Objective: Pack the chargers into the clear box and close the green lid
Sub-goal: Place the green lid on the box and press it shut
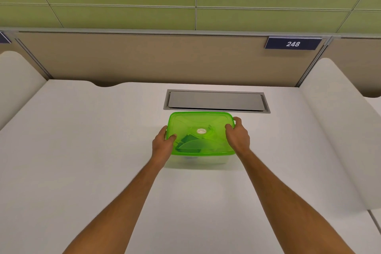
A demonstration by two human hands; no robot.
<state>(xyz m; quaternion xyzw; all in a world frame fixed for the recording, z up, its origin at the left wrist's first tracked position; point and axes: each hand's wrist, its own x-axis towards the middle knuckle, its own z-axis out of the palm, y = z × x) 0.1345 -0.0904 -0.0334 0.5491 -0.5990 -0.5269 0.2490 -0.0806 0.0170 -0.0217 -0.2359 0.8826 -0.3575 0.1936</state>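
A clear box [198, 161] stands on the white desk, a little past the middle. The translucent green lid [201, 123] lies on top of it, with a small round sticker at its centre. Dark shapes show through the lid inside the box; I cannot make out what they are. My left hand [162, 143] grips the lid's left edge, thumb on top. My right hand [238, 135] grips the right edge, fingers curled over the far corner. No chargers lie loose on the desk.
A grey metal cable hatch [216, 101] is set into the desk just behind the box. Beige partition panels close off the back, with a sign reading 248 [292, 43]. White rounded dividers [334, 121] stand at both sides.
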